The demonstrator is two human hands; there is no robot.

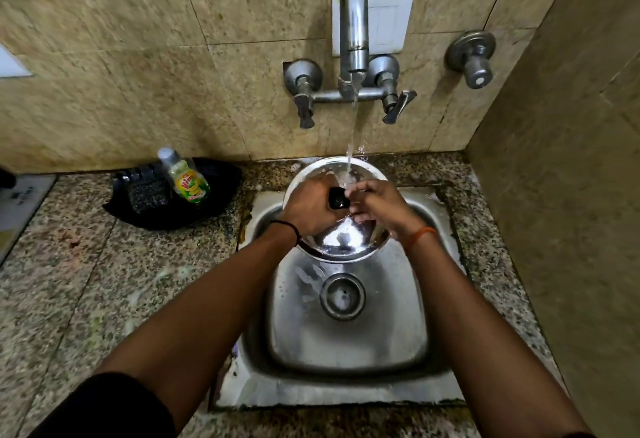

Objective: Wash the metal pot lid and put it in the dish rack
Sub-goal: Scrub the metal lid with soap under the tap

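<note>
A round shiny metal pot lid [341, 240] with a black knob [337, 198] is held over the back of the steel sink [346, 333], under a running stream of water from the tap [353, 22]. My left hand [308, 207] grips the lid at the black knob. My right hand [377, 207] lies on the lid's top face just right of the knob, fingers bent and rubbing in the water. No dish rack is in view.
A black tray [166, 216] on the granite counter left of the sink carries a dish-soap bottle [185, 178] and a dark scrubber [149, 195]. Two tap handles [398, 105] and a separate wall valve [476, 56] stick out from the tiled wall. A side wall stands close on the right.
</note>
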